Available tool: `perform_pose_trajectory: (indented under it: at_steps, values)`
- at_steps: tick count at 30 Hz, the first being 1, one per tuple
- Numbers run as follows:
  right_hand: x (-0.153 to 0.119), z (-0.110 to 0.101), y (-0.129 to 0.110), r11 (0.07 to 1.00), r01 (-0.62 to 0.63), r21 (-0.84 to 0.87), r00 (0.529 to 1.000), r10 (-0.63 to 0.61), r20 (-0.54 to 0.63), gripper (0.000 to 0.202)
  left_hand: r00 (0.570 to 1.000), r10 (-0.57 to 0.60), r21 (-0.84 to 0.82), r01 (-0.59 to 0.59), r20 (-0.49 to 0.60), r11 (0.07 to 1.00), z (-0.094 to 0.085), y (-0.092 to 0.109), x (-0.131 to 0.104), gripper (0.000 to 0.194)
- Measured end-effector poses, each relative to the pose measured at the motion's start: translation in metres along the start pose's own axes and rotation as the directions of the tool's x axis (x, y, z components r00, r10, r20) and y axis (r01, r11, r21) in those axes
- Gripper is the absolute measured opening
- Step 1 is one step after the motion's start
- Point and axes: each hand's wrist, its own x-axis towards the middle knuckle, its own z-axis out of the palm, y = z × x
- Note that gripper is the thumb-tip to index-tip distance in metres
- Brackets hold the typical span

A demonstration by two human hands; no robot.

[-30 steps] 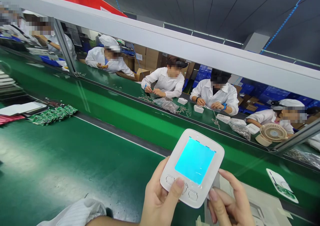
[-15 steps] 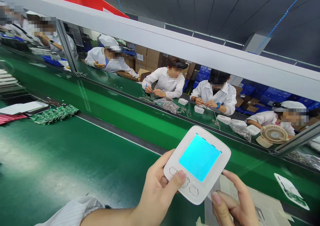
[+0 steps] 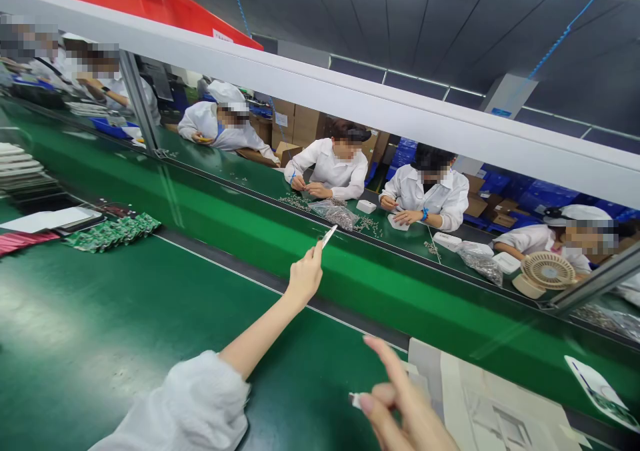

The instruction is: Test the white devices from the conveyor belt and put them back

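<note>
Two bare hands work apart: the left hand (image 3: 305, 279) grips a flat, pale object (image 3: 329, 236), tilted over the smooth green belt (image 3: 250, 228); the right hand (image 3: 407, 411) pinches a small whitish piece (image 3: 356, 400). Between them, glossy green tabletop (image 3: 175, 298) gives room.

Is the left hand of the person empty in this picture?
No, the left hand holds a thin white object at its fingertips.

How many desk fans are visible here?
1. The desk fan stands on the far green bench, toward the right, beside the slanted metal post. Others may be hidden.
</note>
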Motion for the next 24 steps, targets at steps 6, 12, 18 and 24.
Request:
perform_pose_trajectory:
  at_steps: [6, 12, 18, 24]
  values:
    - [0.030, 0.011, 0.022, 0.997, -0.076, -0.023, 0.884, 0.078, 0.461, 0.052, 0.964, 0.113, 0.195, -0.162, 0.239, 0.967, 0.065, -0.009, 0.010, 0.049]
    - [0.080, 0.016, 0.094, 0.881, -0.450, 0.146, 0.348, 0.022, 0.937, 0.043, 0.916, 0.255, 0.122, -0.304, 0.309, 0.945, 0.083, -0.004, 0.007, 0.075]
    - [0.097, 0.029, 0.159, 0.644, -0.543, 0.539, 0.581, -0.175, 0.795, 0.027, 0.942, 0.320, -0.084, -0.313, 0.095, 0.946, 0.096, 0.005, -0.019, 0.050]
    - [0.095, 0.019, 0.155, 0.395, -0.445, 0.804, 0.821, -0.178, 0.542, 0.014, 0.919, 0.390, -0.298, -0.356, 0.058, 0.885, 0.094, 0.015, -0.063, 0.026]
